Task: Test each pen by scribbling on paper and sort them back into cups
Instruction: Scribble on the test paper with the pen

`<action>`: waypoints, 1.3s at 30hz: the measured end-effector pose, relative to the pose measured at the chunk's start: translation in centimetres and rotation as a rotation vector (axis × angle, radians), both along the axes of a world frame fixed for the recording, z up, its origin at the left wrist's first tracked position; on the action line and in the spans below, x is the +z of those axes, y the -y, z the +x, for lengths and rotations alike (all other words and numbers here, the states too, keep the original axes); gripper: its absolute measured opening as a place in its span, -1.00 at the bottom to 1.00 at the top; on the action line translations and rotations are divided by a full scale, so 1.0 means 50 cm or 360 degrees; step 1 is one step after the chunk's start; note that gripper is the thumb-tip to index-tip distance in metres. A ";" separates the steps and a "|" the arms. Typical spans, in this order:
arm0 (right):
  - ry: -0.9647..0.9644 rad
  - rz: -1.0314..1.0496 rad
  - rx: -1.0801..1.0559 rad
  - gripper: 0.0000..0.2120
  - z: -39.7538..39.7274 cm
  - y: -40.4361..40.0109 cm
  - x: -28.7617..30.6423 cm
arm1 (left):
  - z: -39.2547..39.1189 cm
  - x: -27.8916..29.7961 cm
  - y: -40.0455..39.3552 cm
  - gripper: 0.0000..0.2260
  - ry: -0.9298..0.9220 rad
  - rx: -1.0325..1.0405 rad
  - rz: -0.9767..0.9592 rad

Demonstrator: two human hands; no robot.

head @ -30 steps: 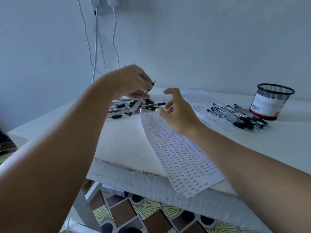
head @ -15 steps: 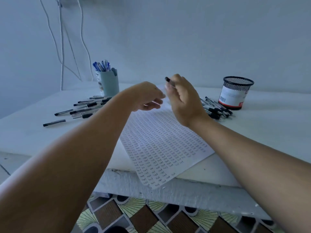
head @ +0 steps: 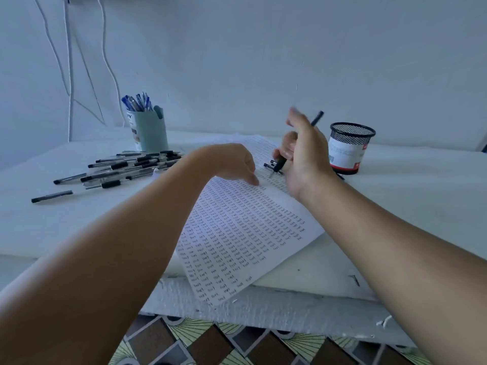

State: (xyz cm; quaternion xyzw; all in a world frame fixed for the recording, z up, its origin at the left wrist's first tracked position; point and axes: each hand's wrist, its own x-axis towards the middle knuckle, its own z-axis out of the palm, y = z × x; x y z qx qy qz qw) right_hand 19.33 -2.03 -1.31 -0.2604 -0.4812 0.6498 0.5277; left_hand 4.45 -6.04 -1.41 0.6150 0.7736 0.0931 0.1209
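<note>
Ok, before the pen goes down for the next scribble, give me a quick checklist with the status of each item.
1. Pen in grip: ok, the right hand holds it tip down.
2. Tip exposed: ok, the point looks uncapped just above the paper.
3. Paper steadied: ok, the left hand has its fingers down on the sheet.
4. Free writing space under the tip: cannot tell, the sheet is densely filled and the spot is blurred.
5. Mesh cup ready for sorting: ok, upright behind the right hand.
6. Untested pile out of the way: ok, it lies left of the sheet.
</note>
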 end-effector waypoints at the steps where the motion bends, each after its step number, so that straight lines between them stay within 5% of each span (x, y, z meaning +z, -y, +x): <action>1: -0.0061 -0.0139 0.0025 -0.81 0.001 -0.003 -0.003 | -0.003 0.003 0.000 -0.57 -0.0022 -0.0010 -0.0026; 8: 0.0219 -0.0332 0.0015 -0.33 0.043 -0.025 -0.069 | -0.038 0.021 0.001 -0.43 -0.0161 -0.0034 -0.0185; 12: 0.0389 -0.0138 0.0162 -0.43 0.065 -0.017 -0.068 | -0.039 0.030 -0.001 -0.41 -0.0129 0.0009 -0.0234; 16: 0.0498 0.0212 0.0236 -0.88 0.092 -0.016 -0.080 | -0.035 0.039 -0.012 -0.40 -0.0170 0.0051 -0.0312; 20: 0.0867 0.0506 0.0171 -0.86 0.110 -0.023 -0.081 | -0.021 0.040 -0.023 -0.52 -0.0112 0.0089 -0.0185; 26: 0.0922 0.0589 0.0379 -0.89 0.120 -0.016 -0.083 | -0.020 0.018 -0.042 -0.72 0.0106 -0.0021 -0.0092; 39: 0.1238 0.0772 0.0325 -0.85 0.095 -0.036 -0.103 | -0.031 -0.021 -0.035 -0.59 0.0305 -0.0052 -0.0093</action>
